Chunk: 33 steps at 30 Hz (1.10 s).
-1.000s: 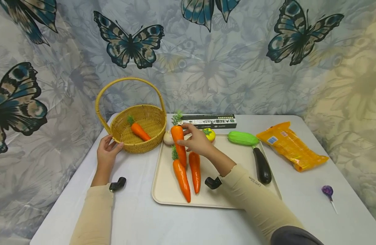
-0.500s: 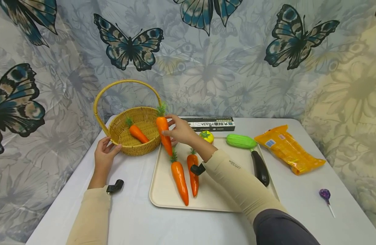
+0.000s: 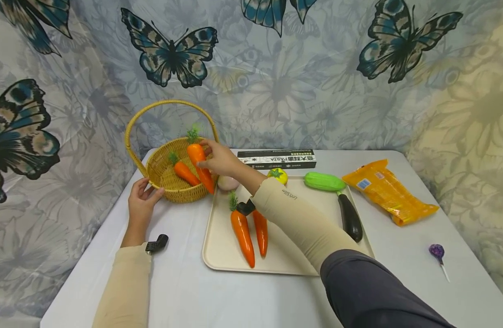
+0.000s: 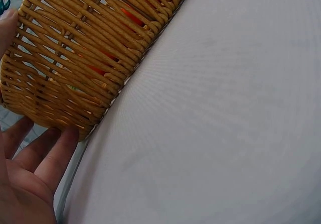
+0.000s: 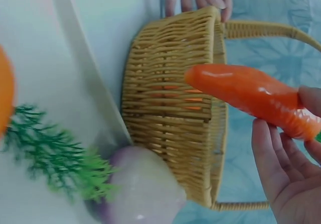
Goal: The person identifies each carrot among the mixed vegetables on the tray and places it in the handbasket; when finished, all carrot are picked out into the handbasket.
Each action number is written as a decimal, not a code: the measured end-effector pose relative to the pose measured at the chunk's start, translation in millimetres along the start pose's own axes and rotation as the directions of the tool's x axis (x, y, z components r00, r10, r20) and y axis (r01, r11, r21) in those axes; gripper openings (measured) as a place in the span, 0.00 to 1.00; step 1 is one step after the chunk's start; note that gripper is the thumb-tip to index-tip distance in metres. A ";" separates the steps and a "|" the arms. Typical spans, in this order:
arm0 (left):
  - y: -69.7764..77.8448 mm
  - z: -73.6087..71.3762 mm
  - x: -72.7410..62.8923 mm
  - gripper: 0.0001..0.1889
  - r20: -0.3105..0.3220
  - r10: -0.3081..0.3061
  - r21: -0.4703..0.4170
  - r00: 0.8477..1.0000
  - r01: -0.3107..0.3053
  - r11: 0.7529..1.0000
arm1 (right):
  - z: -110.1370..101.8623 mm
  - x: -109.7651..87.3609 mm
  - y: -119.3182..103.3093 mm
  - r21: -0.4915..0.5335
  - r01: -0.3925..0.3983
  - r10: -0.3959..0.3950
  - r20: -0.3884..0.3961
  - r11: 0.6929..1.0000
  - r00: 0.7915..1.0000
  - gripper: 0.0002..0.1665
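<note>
My right hand [image 3: 220,159] pinches a toy carrot [image 3: 199,163] by its thick upper part, thumb against fingers. The carrot tilts over the right rim of the yellow wicker basket [image 3: 185,196]; in the right wrist view its tip [image 5: 194,77] overlaps the basket's rim. A smaller carrot [image 3: 186,174] lies inside the basket. At the basket's near left side, my left hand [image 3: 140,207] holds the wall, thumb up at the rim and fingers [image 4: 59,156] bent against the weave. Two more carrots, one on the left [image 3: 243,237] and one partly hidden [image 3: 261,234], lie on the cream tray [image 3: 222,248].
A purple-white turnip [image 5: 145,189] sits between basket and tray. Behind my right arm are a yellow vegetable with a green top [image 3: 277,176] and a pasta box [image 3: 276,159]. Rightward lie a green gourd [image 3: 325,181], an eggplant [image 3: 350,218], an orange packet [image 3: 390,191] and a lollipop [image 3: 437,250].
My right hand has carried the carrot leftward from above the tray to over the basket's right rim. The left hand keeps its hold on the basket.
</note>
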<state>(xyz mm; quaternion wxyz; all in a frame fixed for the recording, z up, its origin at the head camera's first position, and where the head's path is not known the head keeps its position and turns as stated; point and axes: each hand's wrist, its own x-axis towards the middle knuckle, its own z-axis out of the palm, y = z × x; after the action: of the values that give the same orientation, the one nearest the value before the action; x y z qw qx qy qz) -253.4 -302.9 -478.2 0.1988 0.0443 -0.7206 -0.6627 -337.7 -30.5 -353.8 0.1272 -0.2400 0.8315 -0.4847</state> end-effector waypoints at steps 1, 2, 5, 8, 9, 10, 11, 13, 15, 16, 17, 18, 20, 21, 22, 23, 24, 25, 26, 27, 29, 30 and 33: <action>0.6 0.1 1.4 0.34 -0.002 0.007 -0.004 1.000 -0.007 1.000 | 0.7 5.1 -2.7 0.005 0.004 -0.004 0.006 1.000 1.000 0.42; 1.2 0.1 2.7 0.34 -0.001 0.012 -0.007 1.000 -0.012 1.000 | 1.4 10.2 -5.2 -0.005 0.008 -0.008 0.007 1.000 1.000 0.42; 1.7 0.0 3.8 0.34 0.006 0.007 -0.017 1.000 -0.007 1.000 | 5.4 23.0 -10.5 -0.032 0.015 -0.015 -0.018 0.999 1.000 0.41; 1.4 -1.4 0.8 0.35 0.024 -0.015 -0.030 1.000 0.016 0.999 | 14.6 33.0 -12.1 -0.026 0.010 -0.011 -0.062 1.000 0.998 0.39; 1.2 -2.3 -0.6 0.35 0.030 -0.023 -0.028 0.999 0.024 0.999 | 19.0 35.7 -12.0 -0.028 0.011 -0.013 -0.077 1.000 0.997 0.39; 1.2 -3.3 -2.0 0.35 0.034 -0.026 -0.023 0.999 0.027 0.999 | 23.9 38.1 -11.7 -0.035 0.011 -0.014 -0.089 0.999 0.996 0.39; 1.0 -4.5 -2.9 0.35 0.037 -0.029 -0.022 0.999 0.030 0.999 | 29.1 39.8 -11.5 -0.040 0.008 -0.012 -0.098 0.999 0.995 0.39; 1.5 -6.6 -4.0 0.35 0.042 -0.030 -0.016 0.999 0.030 0.999 | 39.7 42.4 -11.2 -0.053 -0.001 -0.005 -0.107 0.999 0.994 0.39; 1.0 -8.4 -3.3 0.35 0.041 -0.028 0.001 0.999 0.028 1.000 | 50.0 43.4 -10.4 -0.076 -0.012 0.003 -0.112 0.997 0.994 0.40; 0.6 -8.7 -2.6 0.35 0.039 -0.027 0.003 0.999 0.027 1.000 | 54.7 43.4 -9.9 -0.080 -0.022 0.013 -0.108 0.997 0.994 0.40; -0.1 -8.8 -1.6 0.35 0.039 -0.026 0.004 0.999 0.026 1.000 | 58.9 43.4 -9.3 -0.077 -0.027 0.019 -0.105 0.997 0.994 0.40; -0.7 -8.5 -0.6 0.35 0.039 -0.023 0.006 0.999 0.023 1.000 | 62.8 43.3 -8.7 -0.076 -0.032 0.024 -0.108 0.997 0.994 0.40; -2.4 -7.0 1.4 0.35 0.037 -0.011 0.002 0.999 0.011 1.000 | 69.7 43.1 -7.1 -0.070 -0.031 0.023 -0.118 0.997 0.993 0.39; -3.3 -5.8 2.1 0.35 0.036 -0.002 -0.002 0.999 0.003 1.000 | 72.9 43.2 -6.0 -0.073 -0.029 0.020 -0.124 0.997 0.992 0.40; -4.2 -4.7 2.8 0.34 0.035 0.006 -0.007 0.999 -0.006 1.000 | 76.0 43.5 -4.9 -0.063 -0.023 0.015 -0.126 0.998 0.992 0.39; -5.1 -3.7 3.4 0.34 0.035 0.013 -0.008 0.999 -0.012 1.000 | 78.9 43.6 -3.8 -0.063 -0.021 0.013 -0.131 0.998 0.991 0.39; -6.0 -2.8 3.7 0.34 0.035 0.016 -0.005 0.999 -0.016 1.000 | 81.9 43.8 -2.6 -0.061 -0.023 0.015 -0.133 0.998 0.991 0.40; -6.9 -2.0 3.8 0.34 0.034 0.017 -0.004 0.999 -0.017 1.000 | 84.8 44.0 -1.3 -0.060 -0.026 0.018 -0.130 0.998 0.991 0.40; -7.8 -1.5 3.7 0.33 0.031 0.016 -0.004 0.999 -0.016 1.000 | 87.7 44.4 0.4 -0.065 -0.032 0.024 -0.126 0.997 0.992 0.40; -8.5 -1.2 3.5 0.33 0.028 0.013 -0.001 1.000 -0.013 1.000 | 90.3 44.7 1.7 -0.071 -0.041 0.033 -0.121 0.997 0.992 0.40; -9.6 -1.3 3.2 0.33 0.023 0.007 -0.004 1.000 -0.006 1.000 | 94.9 45.8 3.3 -0.092 -0.056 0.045 -0.119 0.994 0.992 0.40; -9.8 -1.5 3.1 0.33 0.021 0.005 -0.007 1.000 -0.004 1.000 | 97.0 46.8 3.9 -0.105 -0.061 0.048 -0.121 0.993 0.992 0.40; -8.3 -3.3 2.8 0.32 0.015 0.006 -0.022 1.000 -0.006 1.000 | 102.2 51.5 4.4 -0.186 -0.063 0.038 -0.134 0.981 0.990 0.39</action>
<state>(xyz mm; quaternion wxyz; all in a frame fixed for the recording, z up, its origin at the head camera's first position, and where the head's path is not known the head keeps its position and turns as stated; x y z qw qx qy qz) -256.5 -307.9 -485.6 0.1957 0.0350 -0.7150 -0.6702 -337.5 -131.7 -407.4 0.0616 -0.1975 0.8862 -0.4145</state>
